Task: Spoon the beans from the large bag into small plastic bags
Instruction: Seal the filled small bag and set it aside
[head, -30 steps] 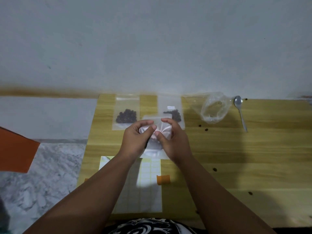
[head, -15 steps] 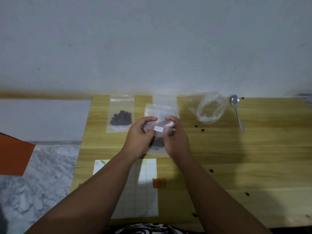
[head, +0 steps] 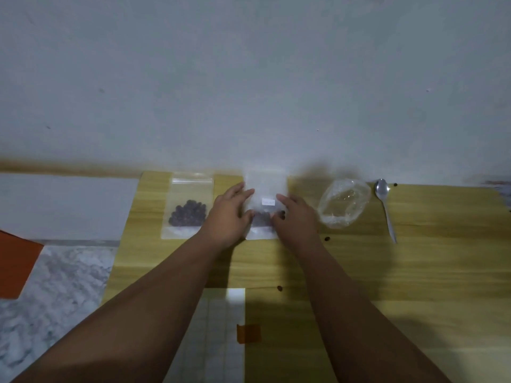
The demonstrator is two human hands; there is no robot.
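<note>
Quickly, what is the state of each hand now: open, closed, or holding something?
Left hand: open, fingers straight, touching the left edge of the small bag.
Right hand: open, fingers touching the right edge of the same bag.

L hand (head: 226, 217) + R hand (head: 297, 221) flat on small bag (head: 265, 187) w/ beans (head: 261, 220)

A plain grey-white wall (head: 249, 78) fills the view from 9 through 12 to 3 o'clock. Below it, a light wooden tabletop (head: 414, 272) spreads from the centre toward 4 o'clock. Grey-veined marble floor (head: 55, 286) lies at 8 o'clock, with a pale slab (head: 69, 205) at 9 o'clock. The light is dim.
</note>
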